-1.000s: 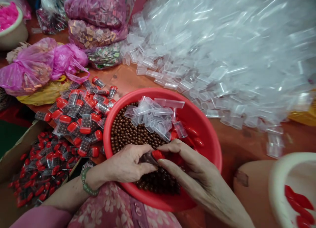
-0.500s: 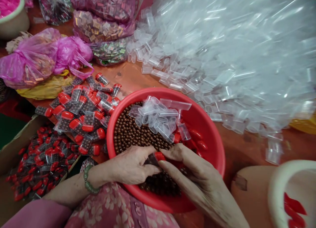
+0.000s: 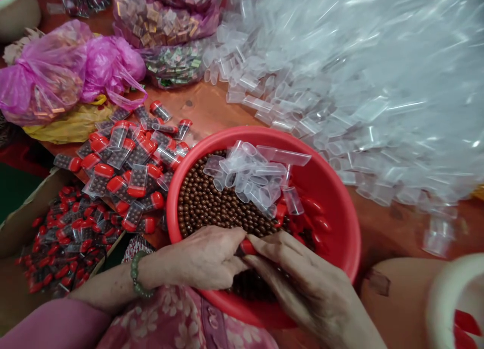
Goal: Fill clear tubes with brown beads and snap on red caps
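Left hand point(image 3: 214, 257) holds a red-capped tube point(image 3: 247, 247) crosswise, capped end rightward.

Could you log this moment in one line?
left hand, right hand: holding red-capped piece | beneath: brown beads in red basin

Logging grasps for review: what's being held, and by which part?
A red-ended piece: the right hand holds its red end, the left hand the other, mostly hidden.

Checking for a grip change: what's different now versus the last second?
The left hand and right hand have closed in further around the red-capped tube, now mostly covered. The whole view shifted too, apparently from head motion. Nothing visibly let go or newly taken. Unchanged: brown beads and loose clear tubes in the red tub.
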Demonstrator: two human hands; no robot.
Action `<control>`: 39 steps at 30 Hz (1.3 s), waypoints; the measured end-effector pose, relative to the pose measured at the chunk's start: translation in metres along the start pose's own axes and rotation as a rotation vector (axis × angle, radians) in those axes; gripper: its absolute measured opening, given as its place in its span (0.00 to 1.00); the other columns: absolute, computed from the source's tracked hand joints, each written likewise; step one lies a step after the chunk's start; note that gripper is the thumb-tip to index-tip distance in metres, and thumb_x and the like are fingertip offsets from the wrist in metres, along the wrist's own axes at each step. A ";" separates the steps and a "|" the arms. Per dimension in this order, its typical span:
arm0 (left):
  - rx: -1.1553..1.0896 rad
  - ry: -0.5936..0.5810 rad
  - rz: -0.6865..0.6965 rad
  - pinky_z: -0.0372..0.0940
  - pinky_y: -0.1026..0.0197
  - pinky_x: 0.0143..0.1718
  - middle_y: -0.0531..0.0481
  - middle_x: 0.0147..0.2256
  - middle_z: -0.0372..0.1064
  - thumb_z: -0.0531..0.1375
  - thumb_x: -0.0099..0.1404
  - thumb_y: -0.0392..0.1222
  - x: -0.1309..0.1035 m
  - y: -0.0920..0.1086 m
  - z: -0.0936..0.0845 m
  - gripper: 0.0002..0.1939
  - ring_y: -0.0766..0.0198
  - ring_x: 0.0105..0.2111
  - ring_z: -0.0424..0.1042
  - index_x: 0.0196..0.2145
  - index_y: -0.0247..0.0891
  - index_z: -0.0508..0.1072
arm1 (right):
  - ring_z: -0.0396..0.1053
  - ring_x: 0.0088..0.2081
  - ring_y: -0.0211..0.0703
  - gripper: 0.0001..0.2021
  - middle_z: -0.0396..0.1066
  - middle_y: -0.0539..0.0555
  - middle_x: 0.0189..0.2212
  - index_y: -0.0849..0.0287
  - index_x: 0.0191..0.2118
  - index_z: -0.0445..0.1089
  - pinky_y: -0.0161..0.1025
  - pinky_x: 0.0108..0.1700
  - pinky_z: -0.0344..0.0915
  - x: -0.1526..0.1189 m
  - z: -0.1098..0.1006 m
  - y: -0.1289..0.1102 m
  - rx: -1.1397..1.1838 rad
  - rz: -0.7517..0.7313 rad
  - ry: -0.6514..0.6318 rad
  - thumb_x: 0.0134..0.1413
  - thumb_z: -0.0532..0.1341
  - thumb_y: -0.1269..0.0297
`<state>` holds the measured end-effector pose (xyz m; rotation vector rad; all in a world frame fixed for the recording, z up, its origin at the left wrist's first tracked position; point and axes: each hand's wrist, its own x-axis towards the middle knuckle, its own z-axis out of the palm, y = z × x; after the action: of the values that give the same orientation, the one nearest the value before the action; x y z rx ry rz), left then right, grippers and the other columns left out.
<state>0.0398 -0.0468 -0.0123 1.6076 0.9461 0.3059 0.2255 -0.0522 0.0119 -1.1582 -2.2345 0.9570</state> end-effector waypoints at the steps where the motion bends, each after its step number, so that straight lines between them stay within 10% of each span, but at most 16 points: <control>1: -0.028 -0.007 0.004 0.56 0.61 0.31 0.49 0.31 0.67 0.54 0.65 0.39 0.000 0.001 -0.001 0.05 0.62 0.30 0.66 0.31 0.39 0.61 | 0.71 0.29 0.37 0.09 0.70 0.51 0.30 0.53 0.43 0.71 0.31 0.30 0.70 0.000 -0.002 0.000 0.009 0.007 -0.013 0.60 0.59 0.72; 10: -0.325 0.019 -0.083 0.56 0.65 0.31 0.56 0.26 0.62 0.57 0.64 0.41 0.002 0.005 -0.008 0.06 0.68 0.28 0.62 0.31 0.37 0.67 | 0.78 0.32 0.41 0.19 0.78 0.53 0.35 0.50 0.57 0.64 0.32 0.32 0.74 -0.004 -0.013 0.015 0.365 0.279 0.091 0.61 0.61 0.61; 14: -0.392 0.022 -0.048 0.60 0.63 0.36 0.53 0.31 0.67 0.57 0.63 0.42 0.002 0.003 -0.007 0.09 0.66 0.32 0.64 0.38 0.35 0.70 | 0.78 0.36 0.43 0.12 0.78 0.54 0.40 0.51 0.50 0.70 0.35 0.39 0.75 -0.007 -0.002 0.015 0.100 0.138 0.147 0.60 0.61 0.65; 18: -0.546 0.004 -0.107 0.63 0.64 0.32 0.52 0.29 0.67 0.56 0.64 0.42 0.003 0.002 -0.004 0.09 0.66 0.28 0.66 0.39 0.34 0.69 | 0.73 0.51 0.54 0.32 0.72 0.63 0.52 0.55 0.65 0.54 0.46 0.47 0.75 -0.008 0.016 0.008 -0.182 0.003 0.054 0.60 0.60 0.51; 29: -0.808 -0.006 -0.152 0.64 0.66 0.32 0.52 0.30 0.66 0.58 0.61 0.35 0.003 0.002 0.001 0.03 0.67 0.30 0.65 0.34 0.34 0.67 | 0.73 0.38 0.58 0.37 0.71 0.71 0.39 0.76 0.64 0.49 0.47 0.33 0.73 -0.003 0.048 0.005 -0.659 -0.169 0.260 0.58 0.57 0.53; 39: -0.802 0.010 -0.167 0.60 0.65 0.31 0.54 0.29 0.63 0.62 0.60 0.42 0.002 0.000 0.001 0.10 0.68 0.29 0.62 0.32 0.35 0.65 | 0.74 0.34 0.57 0.36 0.73 0.69 0.35 0.75 0.63 0.51 0.45 0.32 0.73 -0.001 0.049 0.001 -0.694 -0.170 0.272 0.56 0.58 0.55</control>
<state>0.0416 -0.0455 -0.0137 0.7907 0.8102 0.4995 0.1948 -0.0713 -0.0212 -1.2388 -2.4406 -0.0747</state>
